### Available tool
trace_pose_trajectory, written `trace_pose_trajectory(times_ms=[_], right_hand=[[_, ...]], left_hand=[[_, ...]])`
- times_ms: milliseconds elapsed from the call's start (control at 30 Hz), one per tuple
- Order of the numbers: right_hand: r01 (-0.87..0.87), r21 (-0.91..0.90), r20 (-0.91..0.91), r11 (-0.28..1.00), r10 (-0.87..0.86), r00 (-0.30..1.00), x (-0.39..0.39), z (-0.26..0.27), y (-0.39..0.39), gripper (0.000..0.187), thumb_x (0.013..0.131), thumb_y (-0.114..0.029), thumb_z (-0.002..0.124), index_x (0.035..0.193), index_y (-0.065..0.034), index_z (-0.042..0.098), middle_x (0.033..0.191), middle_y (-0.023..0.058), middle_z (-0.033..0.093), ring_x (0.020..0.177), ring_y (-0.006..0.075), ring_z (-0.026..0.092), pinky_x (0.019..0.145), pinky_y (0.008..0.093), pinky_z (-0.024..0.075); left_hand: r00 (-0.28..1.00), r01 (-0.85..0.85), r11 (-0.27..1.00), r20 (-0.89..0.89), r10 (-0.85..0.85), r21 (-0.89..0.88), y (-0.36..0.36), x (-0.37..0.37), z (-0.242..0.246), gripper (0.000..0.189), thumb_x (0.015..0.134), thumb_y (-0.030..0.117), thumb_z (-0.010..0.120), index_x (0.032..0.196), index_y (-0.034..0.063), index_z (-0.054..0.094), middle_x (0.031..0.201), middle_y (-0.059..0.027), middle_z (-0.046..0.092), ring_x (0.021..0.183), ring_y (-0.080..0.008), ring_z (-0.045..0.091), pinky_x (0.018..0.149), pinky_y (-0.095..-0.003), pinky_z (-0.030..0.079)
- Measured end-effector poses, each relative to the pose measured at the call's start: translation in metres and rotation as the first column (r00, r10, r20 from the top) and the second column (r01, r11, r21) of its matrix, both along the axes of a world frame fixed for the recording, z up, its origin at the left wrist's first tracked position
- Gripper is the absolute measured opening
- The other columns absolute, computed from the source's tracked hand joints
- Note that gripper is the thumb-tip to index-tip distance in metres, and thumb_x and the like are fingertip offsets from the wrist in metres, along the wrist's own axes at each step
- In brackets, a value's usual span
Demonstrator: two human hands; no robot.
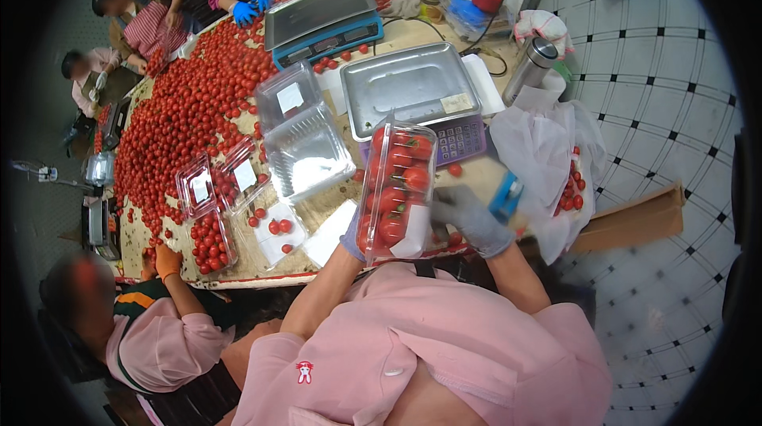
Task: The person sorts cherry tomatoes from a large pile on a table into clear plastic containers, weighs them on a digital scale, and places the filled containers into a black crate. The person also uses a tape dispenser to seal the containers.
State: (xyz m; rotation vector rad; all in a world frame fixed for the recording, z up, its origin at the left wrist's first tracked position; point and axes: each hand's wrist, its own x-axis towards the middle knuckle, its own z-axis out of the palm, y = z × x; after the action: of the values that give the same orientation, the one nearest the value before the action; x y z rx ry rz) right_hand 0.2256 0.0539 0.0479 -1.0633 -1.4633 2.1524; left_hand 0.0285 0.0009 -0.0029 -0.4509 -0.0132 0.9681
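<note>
A clear plastic clamshell box point(397, 188) full of red tomatoes is held up before my chest, lid closed. My left hand point(351, 240), in a grey glove, grips it from its left side and is mostly hidden behind it. A white label point(412, 234) sits on the lower right of the box. Beside the box's right side is my grey-gloved right hand point(473, 221), fingers curled; whether it grips anything is unclear. A blurred blue tool point(506, 197), perhaps a tape dispenser, is just right of that hand. Behind the box stands a purple scale point(458, 139) with a steel pan point(411, 87).
An open empty clamshell point(306, 152) lies left of the scale, near a large tomato heap point(196, 105). A filled open box point(211, 241) stands by a co-worker's orange-gloved hand point(168, 262). A blue scale point(327, 27), steel flask point(530, 69) and white bag point(530, 140) surround the workspace.
</note>
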Motion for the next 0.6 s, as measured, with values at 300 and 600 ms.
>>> trace_pose_trajectory(times_ms=[300,600], right_hand=[[0.154,0.55,0.204,0.821,-0.31,0.929,-0.001,-0.02,-0.031,0.024,0.085,-0.022,0.067,0.085,0.002,0.064,0.064,0.0095,0.062,0.053,0.0172,0.06,0.051,0.0312,0.0466],[0.326,0.307,0.295,0.894,-0.415,0.861,0.004,-0.056,-0.085,0.029,0.087,-0.019,0.062,0.105,0.0042,0.062,0.085,0.0172,0.067,0.079,0.023,0.065,0.066,0.033,0.0508]], left_hand=[[0.667,0.009,0.992,-0.74,0.086,0.124,-0.011,-0.008,-0.025,0.033,0.098,0.038,0.047,0.112,0.0111,0.06,0.093,-0.0056,0.065,0.078,-0.0168,0.064,0.069,-0.0343,0.057],[0.714,0.188,0.957,-0.7,0.022,0.222,-0.05,-0.041,-0.049,0.046,0.1,0.039,0.041,0.132,0.0072,0.047,0.119,-0.0116,0.061,0.103,-0.0254,0.062,0.088,-0.0419,0.053]])
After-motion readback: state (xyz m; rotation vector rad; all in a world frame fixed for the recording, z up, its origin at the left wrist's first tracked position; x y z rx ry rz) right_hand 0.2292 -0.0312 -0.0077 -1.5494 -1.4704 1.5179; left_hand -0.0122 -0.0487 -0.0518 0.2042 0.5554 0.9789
